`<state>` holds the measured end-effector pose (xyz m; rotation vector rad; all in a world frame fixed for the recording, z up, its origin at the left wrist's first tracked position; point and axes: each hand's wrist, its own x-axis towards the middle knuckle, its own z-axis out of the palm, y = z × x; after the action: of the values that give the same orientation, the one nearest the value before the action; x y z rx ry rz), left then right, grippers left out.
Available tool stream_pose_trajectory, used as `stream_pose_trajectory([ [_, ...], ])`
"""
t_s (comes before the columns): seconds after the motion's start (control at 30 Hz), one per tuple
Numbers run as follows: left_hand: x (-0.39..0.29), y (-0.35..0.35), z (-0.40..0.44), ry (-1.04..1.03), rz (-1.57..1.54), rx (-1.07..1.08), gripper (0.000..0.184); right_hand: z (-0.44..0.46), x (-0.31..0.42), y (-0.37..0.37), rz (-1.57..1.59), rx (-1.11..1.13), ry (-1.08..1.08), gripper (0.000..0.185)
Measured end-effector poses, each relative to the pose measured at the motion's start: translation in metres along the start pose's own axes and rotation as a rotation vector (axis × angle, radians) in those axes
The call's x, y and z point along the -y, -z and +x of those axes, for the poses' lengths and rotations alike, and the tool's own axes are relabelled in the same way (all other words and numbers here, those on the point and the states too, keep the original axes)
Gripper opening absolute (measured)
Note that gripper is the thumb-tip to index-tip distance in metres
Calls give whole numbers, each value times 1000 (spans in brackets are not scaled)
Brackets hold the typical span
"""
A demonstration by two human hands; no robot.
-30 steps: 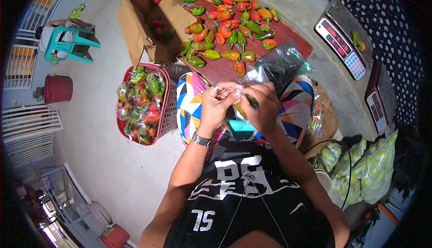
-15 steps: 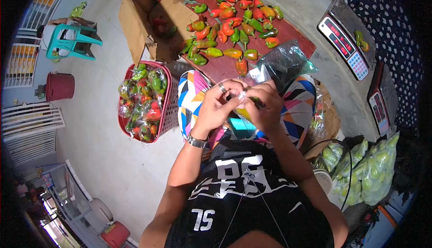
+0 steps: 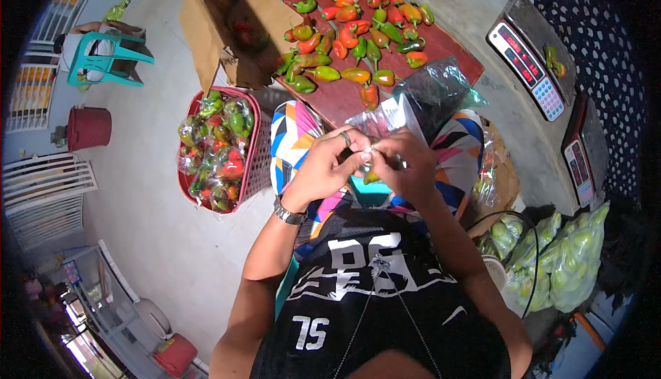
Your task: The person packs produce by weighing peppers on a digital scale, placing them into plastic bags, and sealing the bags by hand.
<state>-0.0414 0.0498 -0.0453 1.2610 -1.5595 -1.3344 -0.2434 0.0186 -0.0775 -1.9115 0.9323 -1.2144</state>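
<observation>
Over my lap, my left hand [image 3: 326, 165] and my right hand [image 3: 410, 171] meet with fingers pinched at the gathered neck of a clear plastic bag [image 3: 367, 152]. A yellow-green pepper [image 3: 372, 176] shows below the fingers, apparently inside the bag; the rest is hidden by my hands. Loose red, green and orange peppers [image 3: 355, 75] are spread on the red board [image 3: 451, 69] just beyond. Close to my right hand, a dark clear-sided stack of plastic bags [image 3: 441, 93] lies at the board's near edge.
Left of my knees stands a pink basket [image 3: 259, 152] with several bagged peppers [image 3: 220, 148]. Cardboard [image 3: 206, 41] rises at the board's left. Two digital scales [image 3: 527, 69] [image 3: 580, 172] sit at right, above bags of green produce [image 3: 571, 262]. A person sits in a teal chair [image 3: 103, 59].
Both hands stay together at the bag's neck, their fingers slightly shifted. The pepper below them shows a little lower and more plainly. The camera view has tilted slightly.
</observation>
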Motion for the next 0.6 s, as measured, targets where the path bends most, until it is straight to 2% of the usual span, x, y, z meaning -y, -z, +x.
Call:
stream_pose_trajectory([
  [0.07,-5,-4,2,105,-125,-42,6,1,3,-3,27,-36,-30,22],
  [0.17,9,0,3,-90,17,-61,8,4,7,-4,24,-12,-47,18],
  [0.27,25,-1,2,-127,-113,-105,7,14,10,2,57,92,-105,15],
  [0.37,28,-15,-4,120,-642,-224,8,17,10,3,-9,138,-255,14],
  [0.4,30,-24,-4,173,-735,-332,8,16,12,1,-51,142,-318,14],
  [0.5,34,-38,-8,483,-904,-442,7,4,8,-18,-188,67,-257,15],
  [0.53,35,-44,-7,417,-858,-503,7,2,9,-21,-187,16,-219,18],
  [0.6,37,-50,-8,416,-906,-543,9,0,6,-28,-228,-49,-162,19],
])
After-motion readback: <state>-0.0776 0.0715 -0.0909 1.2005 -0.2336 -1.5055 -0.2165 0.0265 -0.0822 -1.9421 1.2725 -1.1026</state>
